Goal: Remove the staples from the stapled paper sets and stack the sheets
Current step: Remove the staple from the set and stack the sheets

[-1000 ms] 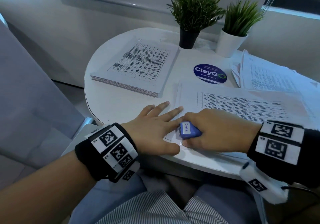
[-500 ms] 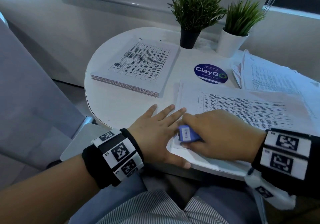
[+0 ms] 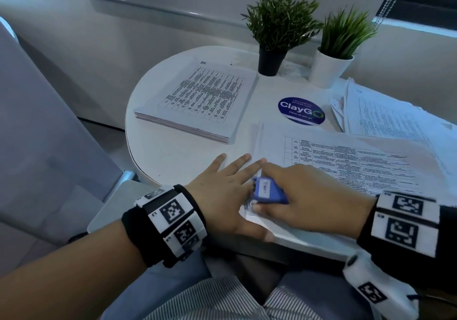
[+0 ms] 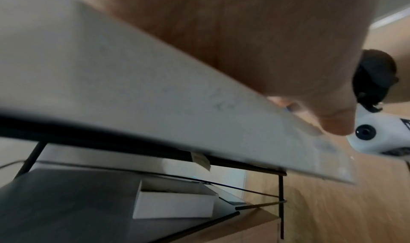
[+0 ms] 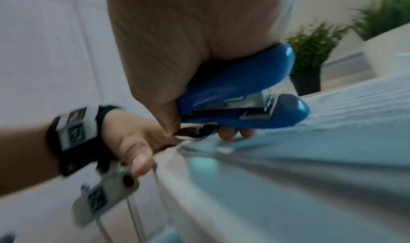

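A stapled paper set (image 3: 346, 161) printed with a table lies at the near edge of the round white table (image 3: 173, 156). My left hand (image 3: 227, 191) lies flat with straight fingers and presses the set's near left corner; its thumb (image 3: 262, 235) hangs over the table edge. My right hand (image 3: 304, 188) grips a small blue stapler (image 3: 268, 191) (image 5: 239, 92) and holds its rear end down at that same corner. The staple itself is hidden under the hands. A neat stack of loose sheets (image 3: 202, 102) sits at the table's far left.
Two potted plants stand at the back, one in a black pot (image 3: 270, 61) and one in a white pot (image 3: 327, 71). A blue round sticker (image 3: 301, 111) marks the tabletop. A loose pile of more papers (image 3: 385, 114) spreads at the right. A grey seat (image 3: 37, 134) is left.
Both hands have stayed at the paper's near left corner. The stapler has shifted slightly in my right hand, tilting at the corner. The view has drifted a little.
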Demonstrator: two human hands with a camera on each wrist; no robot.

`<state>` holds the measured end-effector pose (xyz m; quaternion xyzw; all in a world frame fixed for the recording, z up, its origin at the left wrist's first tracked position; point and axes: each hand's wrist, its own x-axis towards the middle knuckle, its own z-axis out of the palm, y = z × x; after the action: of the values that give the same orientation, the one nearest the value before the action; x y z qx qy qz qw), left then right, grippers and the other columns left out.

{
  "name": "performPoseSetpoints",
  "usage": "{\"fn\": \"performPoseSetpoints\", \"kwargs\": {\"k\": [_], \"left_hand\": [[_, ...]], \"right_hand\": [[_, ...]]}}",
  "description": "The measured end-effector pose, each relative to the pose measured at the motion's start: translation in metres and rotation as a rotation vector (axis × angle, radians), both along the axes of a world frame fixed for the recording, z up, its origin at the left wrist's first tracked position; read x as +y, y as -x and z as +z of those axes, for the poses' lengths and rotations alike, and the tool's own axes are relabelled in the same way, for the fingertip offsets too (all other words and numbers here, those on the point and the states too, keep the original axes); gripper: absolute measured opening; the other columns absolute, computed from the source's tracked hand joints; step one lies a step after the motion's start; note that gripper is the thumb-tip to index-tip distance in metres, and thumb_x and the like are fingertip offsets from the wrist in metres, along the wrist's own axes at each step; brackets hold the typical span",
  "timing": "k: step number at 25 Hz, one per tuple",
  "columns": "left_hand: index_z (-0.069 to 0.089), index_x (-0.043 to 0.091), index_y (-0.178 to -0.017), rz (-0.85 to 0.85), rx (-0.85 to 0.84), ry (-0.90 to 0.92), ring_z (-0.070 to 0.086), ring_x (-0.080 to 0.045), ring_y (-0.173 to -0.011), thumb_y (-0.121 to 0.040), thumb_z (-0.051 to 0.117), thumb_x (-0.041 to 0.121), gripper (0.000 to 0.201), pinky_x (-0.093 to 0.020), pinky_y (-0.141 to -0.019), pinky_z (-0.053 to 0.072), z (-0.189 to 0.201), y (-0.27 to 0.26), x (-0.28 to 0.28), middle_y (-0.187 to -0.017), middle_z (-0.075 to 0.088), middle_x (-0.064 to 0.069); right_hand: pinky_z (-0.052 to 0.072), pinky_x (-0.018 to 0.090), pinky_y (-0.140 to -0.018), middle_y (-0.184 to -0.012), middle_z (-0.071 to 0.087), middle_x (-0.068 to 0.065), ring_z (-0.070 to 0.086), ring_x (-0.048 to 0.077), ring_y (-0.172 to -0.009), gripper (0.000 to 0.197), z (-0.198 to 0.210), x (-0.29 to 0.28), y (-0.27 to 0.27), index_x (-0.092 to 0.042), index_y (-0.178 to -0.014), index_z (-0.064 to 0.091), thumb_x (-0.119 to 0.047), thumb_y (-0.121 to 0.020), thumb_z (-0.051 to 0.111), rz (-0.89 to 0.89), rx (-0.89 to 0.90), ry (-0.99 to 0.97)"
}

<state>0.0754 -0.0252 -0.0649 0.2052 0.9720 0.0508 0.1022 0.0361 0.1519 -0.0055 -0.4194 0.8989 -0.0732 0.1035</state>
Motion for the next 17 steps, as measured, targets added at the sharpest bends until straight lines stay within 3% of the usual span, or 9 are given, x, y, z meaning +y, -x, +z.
{"fn": "performPoseSetpoints", "kwargs": {"k": [2, 3, 4, 5, 6, 7, 9, 12, 17], "left_hand": [[0.003, 0.047, -0.15, 0.009, -0.015, -0.141, -0.013, -0.009, -0.148, -0.062, 0.028, 0.091, 0.101, -0.048, -0.119, -0.009, 0.004, 0.0, -0.004, -0.162, -0.002, 0.017], [0.013, 0.048, -0.148, 0.035, -0.019, -0.289, 0.0, -0.008, -0.149, -0.066, 0.036, 0.087, 0.094, -0.045, -0.12, -0.005, 0.005, 0.0, -0.005, -0.16, 0.013, 0.018], [0.029, 0.047, -0.144, 0.074, -0.002, -0.482, 0.021, -0.009, -0.146, -0.07, 0.044, 0.08, 0.082, -0.044, -0.121, 0.007, 0.006, -0.001, -0.006, -0.153, 0.034, 0.017], [0.049, 0.041, -0.133, 0.107, 0.041, -0.676, 0.044, -0.008, -0.131, -0.075, 0.053, 0.07, 0.065, -0.042, -0.116, 0.026, 0.004, -0.001, -0.005, -0.135, 0.055, 0.015], [0.063, 0.034, -0.116, 0.145, 0.09, -0.829, 0.059, -0.007, -0.109, -0.077, 0.061, 0.06, 0.047, -0.039, -0.101, 0.043, 0.002, -0.002, -0.004, -0.112, 0.066, 0.011], [0.069, 0.028, -0.1, 0.199, 0.13, -0.927, 0.064, -0.006, -0.092, -0.077, 0.068, 0.051, 0.032, -0.033, -0.086, 0.05, 0.001, -0.003, -0.002, -0.095, 0.069, 0.01], [0.071, 0.028, -0.077, 0.325, 0.137, -1.044, 0.061, 0.001, -0.074, -0.075, 0.079, 0.033, 0.009, -0.018, -0.069, 0.046, -0.001, -0.004, 0.003, -0.078, 0.066, 0.019], [0.066, 0.035, -0.072, 0.381, 0.164, -1.048, 0.055, 0.007, -0.065, -0.074, 0.081, 0.017, 0.024, -0.014, -0.066, 0.042, -0.006, 0.0, 0.002, -0.066, 0.062, 0.026], [0.072, 0.028, -0.077, 0.387, 0.122, -1.148, 0.059, 0.0, -0.067, -0.08, 0.077, 0.009, 0.019, -0.023, -0.067, 0.049, -0.007, 0.003, -0.004, -0.067, 0.066, 0.015]], "right_hand": [[0.038, 0.02, -0.057, -0.072, 0.056, -0.012, 0.052, 0.004, -0.064, 0.03, 0.001, 0.0, 0.015, -0.031, -0.084, 0.044, -0.054, -0.082, 0.064, -0.121, -0.122, 0.064], [0.041, 0.023, -0.058, -0.071, 0.057, -0.009, 0.053, 0.005, -0.064, 0.031, 0.0, 0.0, 0.021, -0.028, -0.081, 0.046, -0.052, -0.082, 0.066, -0.154, -0.141, 0.095], [0.043, 0.026, -0.06, -0.072, 0.058, -0.006, 0.054, 0.009, -0.064, 0.032, -0.002, 0.0, 0.025, -0.026, -0.08, 0.048, -0.052, -0.081, 0.066, -0.179, -0.147, 0.118], [0.044, 0.029, -0.062, -0.074, 0.059, -0.005, 0.054, 0.011, -0.065, 0.034, -0.003, -0.001, 0.028, -0.024, -0.08, 0.049, -0.054, -0.081, 0.065, -0.203, -0.147, 0.134], [0.045, 0.03, -0.062, -0.075, 0.059, -0.004, 0.055, 0.012, -0.066, 0.036, -0.004, -0.001, 0.031, -0.023, -0.081, 0.05, -0.056, -0.081, 0.065, -0.224, -0.155, 0.139], [0.045, 0.031, -0.062, -0.076, 0.059, -0.004, 0.054, 0.012, -0.066, 0.037, -0.004, -0.002, 0.032, -0.022, -0.081, 0.05, -0.057, -0.08, 0.065, -0.237, -0.161, 0.137], [0.044, 0.03, -0.061, -0.075, 0.059, -0.003, 0.052, 0.012, -0.063, 0.039, -0.002, -0.004, 0.033, -0.021, -0.081, 0.05, -0.056, -0.08, 0.066, -0.239, -0.172, 0.134], [0.043, 0.029, -0.061, -0.074, 0.059, -0.004, 0.052, 0.011, -0.063, 0.038, 0.003, -0.007, 0.036, -0.019, -0.083, 0.052, -0.053, -0.08, 0.068, -0.221, -0.204, 0.133], [0.039, 0.025, -0.06, -0.074, 0.057, -0.006, 0.048, 0.01, -0.061, 0.039, 0.01, -0.008, 0.038, -0.017, -0.085, 0.051, -0.052, -0.082, 0.069, -0.212, -0.264, 0.095]]}}
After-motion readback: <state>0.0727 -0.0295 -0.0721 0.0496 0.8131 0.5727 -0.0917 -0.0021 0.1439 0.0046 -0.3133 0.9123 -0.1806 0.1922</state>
